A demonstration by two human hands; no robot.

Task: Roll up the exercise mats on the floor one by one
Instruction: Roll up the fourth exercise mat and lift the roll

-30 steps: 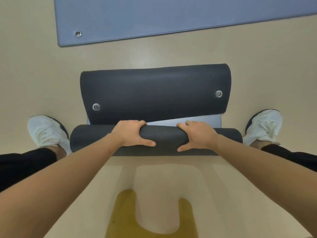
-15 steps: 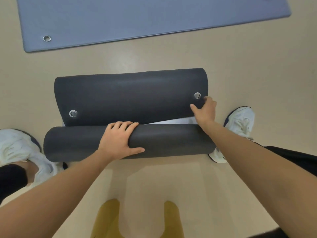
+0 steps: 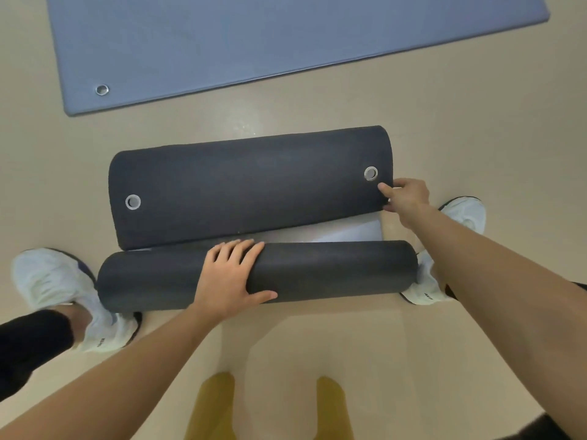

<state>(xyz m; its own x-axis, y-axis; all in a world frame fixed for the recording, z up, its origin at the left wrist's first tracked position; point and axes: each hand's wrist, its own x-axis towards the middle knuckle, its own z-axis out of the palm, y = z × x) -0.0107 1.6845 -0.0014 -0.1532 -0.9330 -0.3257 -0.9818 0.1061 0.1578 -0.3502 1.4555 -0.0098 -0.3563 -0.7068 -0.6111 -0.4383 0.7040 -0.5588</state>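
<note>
A dark grey exercise mat lies on the floor between my feet, most of it wound into a roll (image 3: 333, 271). Its free end (image 3: 247, 185) curls back over itself, dark side up, with a metal eyelet (image 3: 370, 173) near the right corner and another (image 3: 132, 201) at the left. A strip of the mat's pale inner face (image 3: 349, 231) shows between roll and flap. My left hand (image 3: 233, 274) rests on the middle of the roll, fingers draped over the top. My right hand (image 3: 403, 198) pinches the flap's right edge just below the eyelet.
A blue-grey mat (image 3: 286, 39) lies flat on the floor farther away, with an eyelet (image 3: 101, 89) at its near left corner. My white shoes stand at either end of the roll, left shoe (image 3: 54, 281) and right shoe (image 3: 463, 214). The floor (image 3: 476, 106) is beige.
My right hand has left the roll and moved out to the flap's right edge, which it now pinches. My left hand has stayed on the roll. The view has shifted.
</note>
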